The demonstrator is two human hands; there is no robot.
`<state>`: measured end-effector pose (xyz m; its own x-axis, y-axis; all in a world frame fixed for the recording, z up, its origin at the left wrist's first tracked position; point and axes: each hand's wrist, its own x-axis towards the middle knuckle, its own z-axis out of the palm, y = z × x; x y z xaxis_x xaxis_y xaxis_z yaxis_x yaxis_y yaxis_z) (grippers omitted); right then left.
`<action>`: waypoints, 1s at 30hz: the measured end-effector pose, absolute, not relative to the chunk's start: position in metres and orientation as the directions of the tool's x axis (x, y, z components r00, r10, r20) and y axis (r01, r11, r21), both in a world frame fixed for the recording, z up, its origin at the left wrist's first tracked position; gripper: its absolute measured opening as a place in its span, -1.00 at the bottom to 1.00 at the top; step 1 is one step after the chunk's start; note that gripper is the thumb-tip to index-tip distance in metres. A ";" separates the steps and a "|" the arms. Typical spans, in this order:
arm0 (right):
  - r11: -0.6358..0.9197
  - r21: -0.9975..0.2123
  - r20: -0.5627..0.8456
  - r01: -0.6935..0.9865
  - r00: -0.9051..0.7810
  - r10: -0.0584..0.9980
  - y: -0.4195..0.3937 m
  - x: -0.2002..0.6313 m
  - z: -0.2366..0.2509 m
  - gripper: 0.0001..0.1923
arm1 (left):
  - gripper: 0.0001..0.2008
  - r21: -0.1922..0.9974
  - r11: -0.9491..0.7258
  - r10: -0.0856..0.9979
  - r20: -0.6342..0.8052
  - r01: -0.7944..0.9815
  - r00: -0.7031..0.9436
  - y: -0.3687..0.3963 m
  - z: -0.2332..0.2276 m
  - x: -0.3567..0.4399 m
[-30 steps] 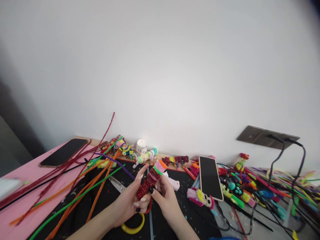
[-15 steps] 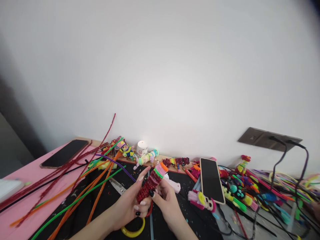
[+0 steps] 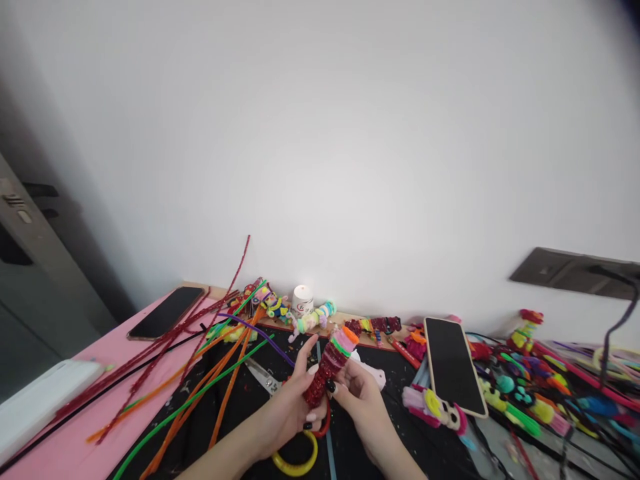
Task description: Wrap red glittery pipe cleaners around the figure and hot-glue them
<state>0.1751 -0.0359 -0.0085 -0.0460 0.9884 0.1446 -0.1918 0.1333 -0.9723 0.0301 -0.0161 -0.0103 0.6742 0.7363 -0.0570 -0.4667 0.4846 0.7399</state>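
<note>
Head view showed, nearest, a yellow ring (image 3: 296, 461) on the black mat (image 3: 240, 407). Just above it, the left hand (image 3: 290, 410) and right hand (image 3: 363, 400) both closed around a red pipe-cleaner roll (image 3: 327, 370), tilted, with pink, green and orange bands on top. It looked light, soft and springy, best pinched at its middle. Farther back by the wall stood a small white jar (image 3: 301, 300), contents hidden.

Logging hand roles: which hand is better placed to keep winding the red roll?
Probably the right hand: its fingertips pinch the side of the roll, while the left hand is wrapped around its lower end, steadying it.
</note>
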 end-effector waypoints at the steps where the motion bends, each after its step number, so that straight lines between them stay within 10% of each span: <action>1: 0.136 -0.974 0.145 -0.180 -0.042 0.988 -0.035 0.176 -0.010 -0.79 | -0.19 0.762 0.455 0.756 -0.058 -0.461 0.651 -0.015 -0.012 0.032; 11: 0.160 -0.982 0.159 -0.098 0.018 0.987 -0.029 0.182 -0.021 -0.78 | -0.37 0.991 -0.017 0.883 0.079 -0.135 0.463 -0.022 -0.008 0.028; 30: 0.176 -0.984 0.176 -0.029 -0.007 0.984 -0.031 0.180 -0.016 -0.72 | -0.44 0.992 -0.121 0.869 0.116 -0.020 0.480 -0.021 -0.008 0.025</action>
